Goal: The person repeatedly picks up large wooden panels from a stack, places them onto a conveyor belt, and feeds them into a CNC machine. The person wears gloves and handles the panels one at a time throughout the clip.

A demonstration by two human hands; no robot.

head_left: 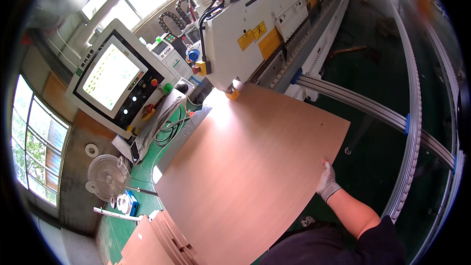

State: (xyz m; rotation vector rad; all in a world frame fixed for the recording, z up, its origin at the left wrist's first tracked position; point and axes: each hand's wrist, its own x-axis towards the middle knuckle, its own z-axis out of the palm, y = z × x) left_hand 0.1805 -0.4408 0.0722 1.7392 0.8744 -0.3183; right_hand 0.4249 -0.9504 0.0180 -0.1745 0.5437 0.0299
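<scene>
A large flat brown board stretches from the lower edge of the view up to a long white machine. Two small dark dots show near its right corner. My right hand, in a pale glove, grips the board's right edge. Its thumb lies on top, and the other fingers are hidden beneath. The far edge of the board reaches a yellow block under the machine's near end. My left hand is out of view.
A control panel with a lit screen stands at left, above a clear-bladed fan. Stacked brown boards lie at lower left. Metal rails cross the right side over a dark green floor. Cables hang near the panel.
</scene>
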